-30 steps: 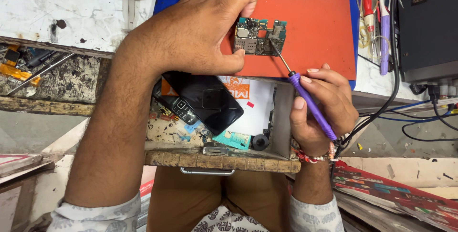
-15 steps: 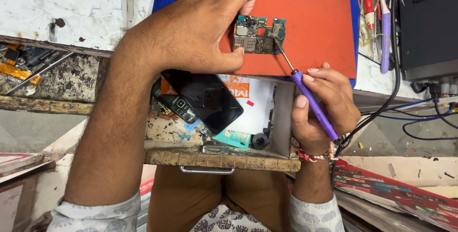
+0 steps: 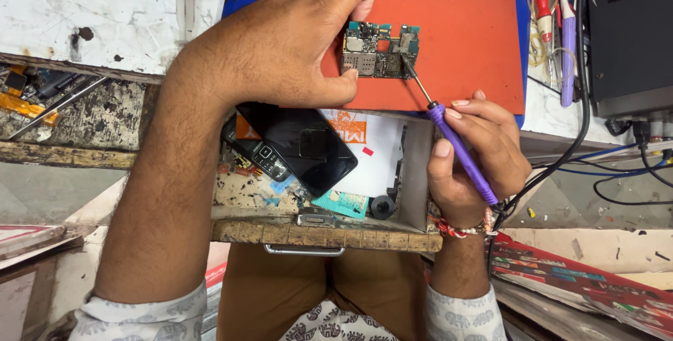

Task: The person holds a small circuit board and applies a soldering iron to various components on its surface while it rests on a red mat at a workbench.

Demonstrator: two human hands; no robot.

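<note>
Soldering iron (image 3: 459,148) tip on circuit board (image 3: 378,50)

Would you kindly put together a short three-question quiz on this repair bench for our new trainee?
1. True or false: the left hand pins the circuit board onto the orange mat.
2. The right hand holds which tool? A) tweezers B) a purple-handled soldering iron C) a brush
3. Fill in: the black smartphone lies in the open ____ below the mat.

Key
1. True; fingers and thumb press on the board's left edges.
2. B; its metal tip touches the board's right part.
3. drawer, together with an older keypad phone.
</note>
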